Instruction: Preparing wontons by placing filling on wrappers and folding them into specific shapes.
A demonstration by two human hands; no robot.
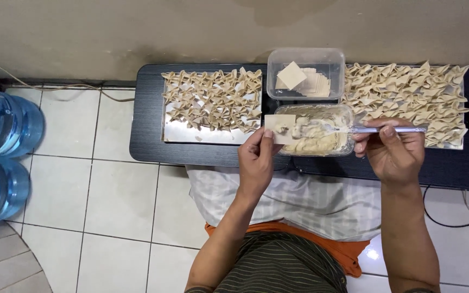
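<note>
Wrapper (279,128) — 1 thin square sheet of pale beige dough, flat, with a small dab of darker filling near its middle; pinched at its lower left corner by the left hand (255,163), fingers closed on it, just left of the filling tub and level with its rim.

Spoon (375,129) — slim silver handle lying level; gripped by the right hand (391,153), fingers wrapped around the handle; the bowl end sits in the filling.

Filling tub (346,111) — clear plastic, oblong, holding a creamy off-white paste; at the near edge of the low black table (147,130), between the 2 hands.

Wrapper box (306,56) — clear plastic, behind the tub, holding a loose stack of the same square sheets.

Left tray (191,133) — shiny metal; rows of folded dumplings (213,100) cover its far part, near strip bare.

Right tray (458,142) — heaped with folded dumplings; largely hidden beneath them.

2 blue water jugs (1,152) — on the tiled floor (115,206), well apart from the table, at far left.
</note>
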